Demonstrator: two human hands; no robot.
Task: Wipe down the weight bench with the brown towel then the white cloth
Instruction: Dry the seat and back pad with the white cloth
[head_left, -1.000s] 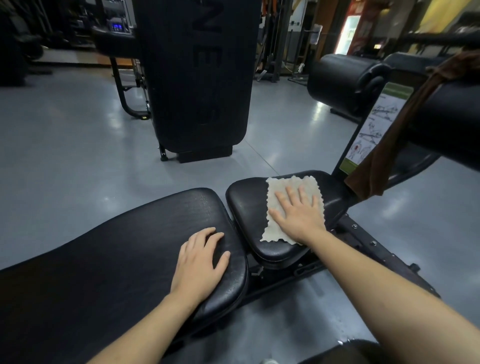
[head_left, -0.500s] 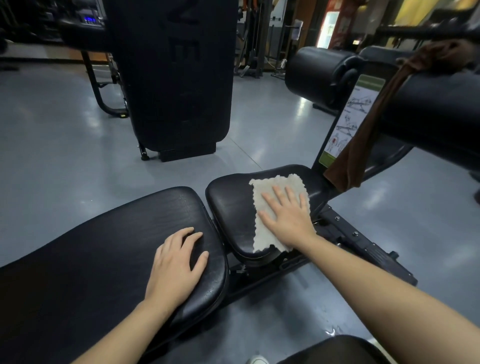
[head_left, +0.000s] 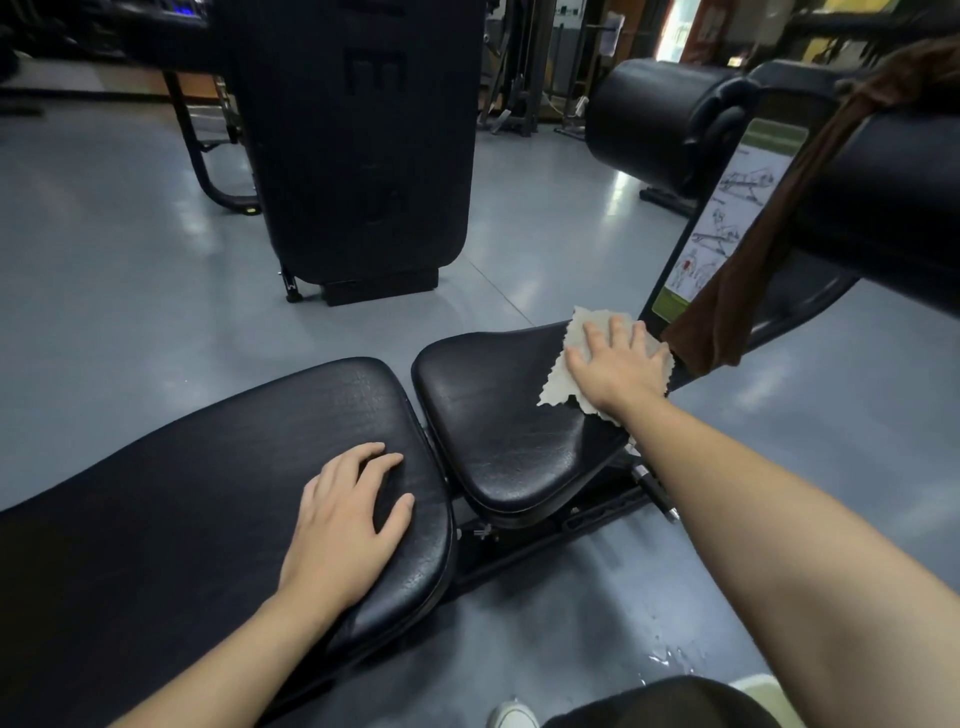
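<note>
Sliding to the seat's (head_left: 498, 431) far end, the right hand (head_left: 618, 366) pressed flat on the white cloth (head_left: 558, 384); left hand (head_left: 345, 525) lay open on the backrest (head_left: 208, 478)

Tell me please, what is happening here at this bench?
A person is wiping a black weight bench. The right hand presses the white cloth flat on the far end of the seat pad. The left hand rests flat on the back pad. The brown towel hangs over a roller pad on the right, unused.
</note>
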